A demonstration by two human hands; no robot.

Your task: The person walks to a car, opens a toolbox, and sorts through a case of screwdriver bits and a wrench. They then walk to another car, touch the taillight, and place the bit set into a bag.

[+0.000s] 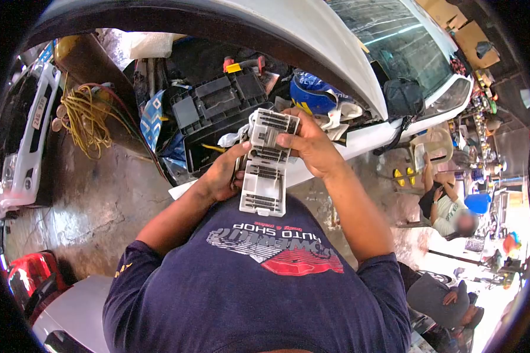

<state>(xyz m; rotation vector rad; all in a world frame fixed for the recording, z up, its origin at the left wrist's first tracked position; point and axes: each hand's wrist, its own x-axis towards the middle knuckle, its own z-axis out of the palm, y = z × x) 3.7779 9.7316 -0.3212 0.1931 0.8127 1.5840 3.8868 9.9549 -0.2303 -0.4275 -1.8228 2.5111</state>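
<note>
A white plastic bit case [266, 187] lies unfolded in front of my chest, with dark metal bits in rows in both halves. My left hand [225, 172] grips its left side near the fold, thumb up on the edge; part of its fingers is hidden. My right hand [313, 144] holds the upper half from the right, its thumb pressed on the case. Just beyond the hands is an open black toolbox [185, 147] with an insert tray [218, 97]. A red and black power tool [245, 63] lies behind it.
A car [335, 53] with its trunk area open stands ahead. To the left are a gas cylinder [79, 56], coiled yellow hose [88, 126] and another car's bumper [32, 135]. A blue bag [315, 94] lies near my right hand. Two people sit at the right.
</note>
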